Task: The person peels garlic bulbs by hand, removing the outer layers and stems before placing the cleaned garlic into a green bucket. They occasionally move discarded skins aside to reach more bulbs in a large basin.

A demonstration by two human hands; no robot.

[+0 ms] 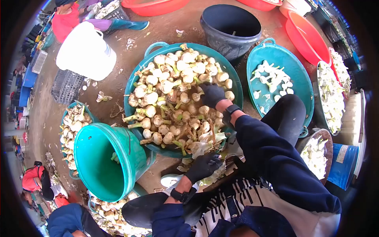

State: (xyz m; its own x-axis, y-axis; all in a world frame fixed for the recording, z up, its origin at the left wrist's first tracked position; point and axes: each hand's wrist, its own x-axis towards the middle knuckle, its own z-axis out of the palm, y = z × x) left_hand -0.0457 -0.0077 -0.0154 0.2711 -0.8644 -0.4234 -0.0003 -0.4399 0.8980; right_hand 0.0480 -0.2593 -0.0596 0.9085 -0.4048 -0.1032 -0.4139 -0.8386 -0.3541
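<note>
A large teal basin [238, 85] holds a heap of whole garlic bulbs [166, 85] with stubs of stem and loose skins. My right hand [212, 95], in a black glove, reaches over the far side of the heap with its fingers curled down onto a garlic bulb [196, 96]. At the near rim, my left hand [203, 168], also black-gloved, is closed with the fingers bent together; what it grips is hidden. Papery garlic leaves and skins [205, 145] lie just beyond the left hand, at the basin's edge.
Right of the heap, a teal tub [304, 79] holds trimmed white garlic. A black bucket [231, 29] stands beyond, and a green bucket [104, 162] tilts at left. Peeled pieces fill a round container [316, 156]. Other people [65, 19] sit nearby; a white bucket [85, 51] stands upper left.
</note>
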